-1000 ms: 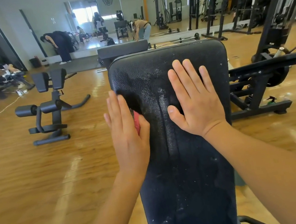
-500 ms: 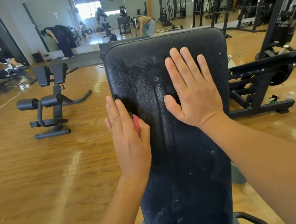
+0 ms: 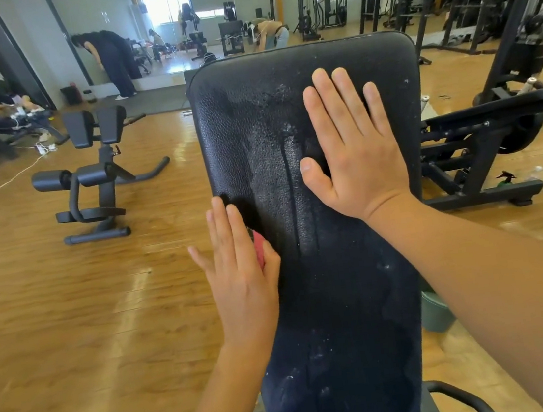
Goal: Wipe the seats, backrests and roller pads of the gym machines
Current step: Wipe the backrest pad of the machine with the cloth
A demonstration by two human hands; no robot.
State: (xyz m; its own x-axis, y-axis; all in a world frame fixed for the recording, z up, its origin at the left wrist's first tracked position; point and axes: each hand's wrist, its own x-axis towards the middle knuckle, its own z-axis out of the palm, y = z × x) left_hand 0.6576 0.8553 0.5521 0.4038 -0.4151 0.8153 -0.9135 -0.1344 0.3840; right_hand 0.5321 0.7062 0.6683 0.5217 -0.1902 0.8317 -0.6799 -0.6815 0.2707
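Note:
A black padded backrest (image 3: 342,283) rises in front of me, wet with streaks and droplets down its middle. My left hand (image 3: 241,272) lies flat with straight fingers on the pad's left edge, pressing a red cloth (image 3: 259,247) against it; only a sliver of the cloth shows under the palm. My right hand (image 3: 356,149) rests flat with spread fingers on the upper right of the pad and holds nothing.
A black roller-pad bench (image 3: 93,174) stands on the wooden floor at left. A dark machine frame (image 3: 478,158) sits close on the right, with a green spray bottle (image 3: 505,177) by its foot. A grey-green bucket (image 3: 436,312) peeks out behind the pad. People stand near the mirror wall.
My left hand has slid down the pad's left edge with the red cloth. My right hand stays flat on the upper right. The view has shifted slightly.

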